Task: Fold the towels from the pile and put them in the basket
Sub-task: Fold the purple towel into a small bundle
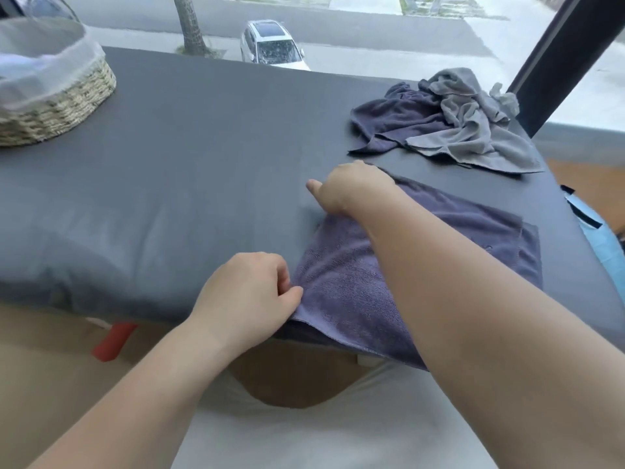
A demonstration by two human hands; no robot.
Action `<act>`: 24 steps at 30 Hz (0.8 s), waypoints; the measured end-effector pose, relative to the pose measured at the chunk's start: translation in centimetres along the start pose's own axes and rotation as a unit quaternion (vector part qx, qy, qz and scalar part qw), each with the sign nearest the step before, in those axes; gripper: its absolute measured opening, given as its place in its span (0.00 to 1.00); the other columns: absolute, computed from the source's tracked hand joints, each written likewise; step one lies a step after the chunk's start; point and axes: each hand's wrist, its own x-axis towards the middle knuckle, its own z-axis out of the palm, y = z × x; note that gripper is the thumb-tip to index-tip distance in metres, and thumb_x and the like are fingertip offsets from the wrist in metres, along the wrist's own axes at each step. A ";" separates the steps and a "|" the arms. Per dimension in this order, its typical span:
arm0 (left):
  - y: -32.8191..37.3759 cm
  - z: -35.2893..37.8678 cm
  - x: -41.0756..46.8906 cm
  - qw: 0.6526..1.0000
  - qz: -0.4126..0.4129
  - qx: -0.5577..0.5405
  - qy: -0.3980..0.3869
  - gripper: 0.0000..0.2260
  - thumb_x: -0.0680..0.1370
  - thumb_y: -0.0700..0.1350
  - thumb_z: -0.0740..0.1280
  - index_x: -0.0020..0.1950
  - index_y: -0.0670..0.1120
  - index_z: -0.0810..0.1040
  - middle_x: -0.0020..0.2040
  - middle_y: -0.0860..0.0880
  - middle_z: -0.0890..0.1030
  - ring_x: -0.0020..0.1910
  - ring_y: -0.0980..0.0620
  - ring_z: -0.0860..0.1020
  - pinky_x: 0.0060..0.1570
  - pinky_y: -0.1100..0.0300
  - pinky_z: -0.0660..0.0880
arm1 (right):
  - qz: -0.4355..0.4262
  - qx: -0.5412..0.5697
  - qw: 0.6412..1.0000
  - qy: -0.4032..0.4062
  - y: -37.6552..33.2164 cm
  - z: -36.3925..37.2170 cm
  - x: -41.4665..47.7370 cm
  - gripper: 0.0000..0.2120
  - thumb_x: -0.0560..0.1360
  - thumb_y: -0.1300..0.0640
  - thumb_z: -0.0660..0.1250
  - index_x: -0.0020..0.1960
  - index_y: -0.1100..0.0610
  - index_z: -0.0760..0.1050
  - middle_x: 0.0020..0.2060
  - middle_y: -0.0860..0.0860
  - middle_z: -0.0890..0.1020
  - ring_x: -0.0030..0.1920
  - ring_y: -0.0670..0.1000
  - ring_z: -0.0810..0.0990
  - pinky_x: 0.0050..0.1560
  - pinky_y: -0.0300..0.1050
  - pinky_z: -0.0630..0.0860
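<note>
The purple towel (338, 292) lies flat on the grey table (203, 147) at centre right of the frame. Its near edge droops slightly over the table's front, and a second layer peeks out along its right side, so it looks folded once already. The left hand (250, 292), at lower centre, pinches the near left corner between thumb and curled fingers. The right hand (351, 187), just above the middle of the frame, has its fingers curled down onto the far left corner and its thumb sticking out free to the left; the cloth runs in under the knuckles, so the hold itself is mostly hidden. The step in hand seems to be the next fold, carrying the left edge across to the right. To do it well, both corners should lift together and travel level, keeping the edge between them taut so the cloth does not sag or crease. They should land squarely on the right-hand corners, where the layers are already a little out of line and want evening up. The overhanging near edge should be drawn back onto the table first, or the fold will skew. A flat palm run over the top afterwards would press out trapped air. The pile (449, 123) of crumpled towels waits at upper right, well apart from the basket (67, 106) at upper left.
</note>
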 end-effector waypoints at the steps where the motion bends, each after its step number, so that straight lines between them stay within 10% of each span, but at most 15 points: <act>1: -0.1 0.0 0.0 1.000 0.000 -0.001 0.001 0.11 0.73 0.54 0.70 0.35 0.51 0.75 0.32 0.55 0.78 0.38 0.55 0.77 0.38 0.55 0.76 | 0.001 0.002 1.000 -0.001 0.0 -0.1 -0.2 0.35 0.79 0.32 0.50 0.75 0.56 0.68 0.74 0.58 0.67 0.72 0.61 0.68 0.67 0.62 0.70; 13: -8.0 -5.7 0.4 0.977 -0.159 0.119 0.072 0.07 0.71 0.50 0.69 0.35 0.51 0.74 0.36 0.54 0.77 0.39 0.47 0.76 0.34 0.57 0.71 | -0.295 0.278 0.914 -0.021 -8.5 0.7 -0.2 0.32 0.81 0.36 0.56 0.82 0.46 0.54 0.82 0.48 0.50 0.81 0.50 0.52 0.80 0.52 0.50; 19: -6.3 -5.8 1.1 0.977 -0.109 0.131 0.127 0.07 0.72 0.45 0.70 0.41 0.50 0.71 0.35 0.51 0.77 0.38 0.43 0.75 0.35 0.55 0.68 | -0.181 0.248 0.947 0.090 -0.8 1.0 0.2 0.27 0.81 0.36 0.57 0.75 0.48 0.69 0.75 0.51 0.67 0.75 0.56 0.62 0.75 0.56 0.62; 24: 2.1 -1.9 1.3 0.990 0.093 0.013 0.101 0.12 0.72 0.59 0.70 0.41 0.53 0.73 0.36 0.54 0.73 0.38 0.49 0.75 0.38 0.55 0.72 | -0.085 0.265 0.956 0.099 8.0 2.6 0.2 0.21 0.82 0.46 0.60 0.71 0.55 0.73 0.68 0.56 0.75 0.69 0.58 0.72 0.68 0.49 0.67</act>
